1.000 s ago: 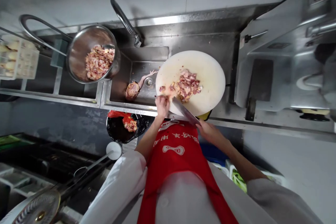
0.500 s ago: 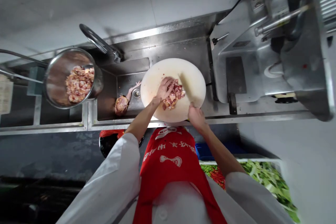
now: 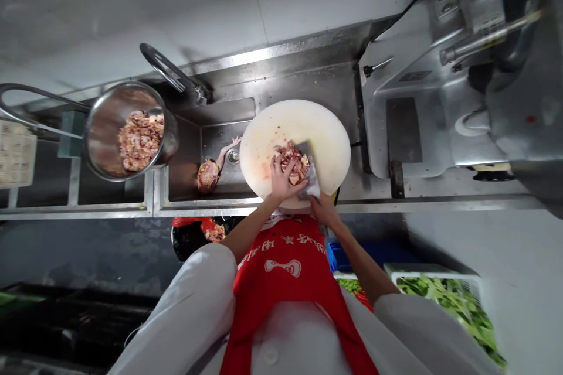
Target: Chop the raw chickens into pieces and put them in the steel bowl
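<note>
Chopped meat [image 3: 299,165] is piled on a round white cutting board [image 3: 334,140], partly under the left hand [image 3: 282,181] and just to its right. So, going across: way off to that hand's left there's a white crate [image 3: 17,155], then a big metal bowl [image 3: 103,143] with more cut meat [image 3: 139,140] in it. Nearer the hand, still on its left, is a steel sink [image 3: 182,181] with an uncut leg piece [image 3: 207,176], foot attached, lying by the drain, and a curved tap [image 3: 162,64] farther away behind it. The board is right below both hands, with a few scraps on it beyond the fingers. Well to the right of the right hand [image 3: 323,211] stands a bulky steel fixture [image 3: 440,111], plus a crate of leafy greens [image 3: 453,310] lower down, closer to the wearer.

As for the hands: the left one has its fingers spread and resting on the meat, thumb close to the blade, can't tell if it's touching. The right is wrapped around the handle of a cleaver [image 3: 313,174], blade along the pile's right edge.
</note>
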### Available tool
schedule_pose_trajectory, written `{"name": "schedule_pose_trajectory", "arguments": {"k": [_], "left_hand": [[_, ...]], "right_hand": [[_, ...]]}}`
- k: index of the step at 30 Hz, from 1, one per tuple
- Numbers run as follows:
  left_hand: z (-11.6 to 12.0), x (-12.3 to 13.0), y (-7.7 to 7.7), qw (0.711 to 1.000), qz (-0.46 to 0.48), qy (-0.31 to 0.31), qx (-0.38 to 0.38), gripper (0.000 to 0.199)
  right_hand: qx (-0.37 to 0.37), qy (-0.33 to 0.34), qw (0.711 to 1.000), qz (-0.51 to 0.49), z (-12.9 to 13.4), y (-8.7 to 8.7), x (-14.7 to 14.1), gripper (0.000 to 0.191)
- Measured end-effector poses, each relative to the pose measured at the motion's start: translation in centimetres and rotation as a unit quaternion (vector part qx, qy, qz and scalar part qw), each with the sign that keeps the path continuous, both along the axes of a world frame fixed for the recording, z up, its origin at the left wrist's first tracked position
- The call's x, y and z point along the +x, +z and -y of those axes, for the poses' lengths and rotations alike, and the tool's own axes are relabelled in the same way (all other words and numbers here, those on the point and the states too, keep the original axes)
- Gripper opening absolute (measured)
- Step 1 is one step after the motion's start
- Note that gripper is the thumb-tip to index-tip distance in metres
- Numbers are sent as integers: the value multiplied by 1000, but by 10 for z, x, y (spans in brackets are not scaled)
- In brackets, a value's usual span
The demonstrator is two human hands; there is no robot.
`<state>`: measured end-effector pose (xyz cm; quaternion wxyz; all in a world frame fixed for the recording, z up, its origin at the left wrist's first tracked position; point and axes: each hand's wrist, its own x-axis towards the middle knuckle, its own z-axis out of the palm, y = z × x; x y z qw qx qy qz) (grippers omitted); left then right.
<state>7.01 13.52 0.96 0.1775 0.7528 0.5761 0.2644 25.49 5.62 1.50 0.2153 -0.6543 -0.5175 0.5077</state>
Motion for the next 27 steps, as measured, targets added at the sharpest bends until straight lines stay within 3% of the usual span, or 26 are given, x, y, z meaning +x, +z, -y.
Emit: {"name": "schedule_pose_trajectory", "arguments": {"k": [4,9,13,16,18,20,24,27], "left_hand": [[0,9,2,995,86,53,27,57],[-9,12,14,980,187,28,56,44],[-26,5,38,960,270,-15,71,42],[-37,-29,68,944,315,-29,99,44],[-43,-73,90,938,321,-20,130,45],[-50,-134,109,935,316,13,161,44],[-65,-292,133,918,293,161,213,40],[-90,-415,136,879,290,300,233,39]], "right_hand": [[37,-35,999,-17,3,7,-54,38],[67,-91,993,30,5,22,-68,38],[89,-128,983,100,2,48,-83,39],[129,-125,975,130,-4,77,-120,41],[149,-107,973,138,-11,97,-161,42],[165,-67,973,150,-24,118,-216,42],[170,86,963,193,-65,162,-359,38],[188,200,944,181,-107,193,-467,31]]}}
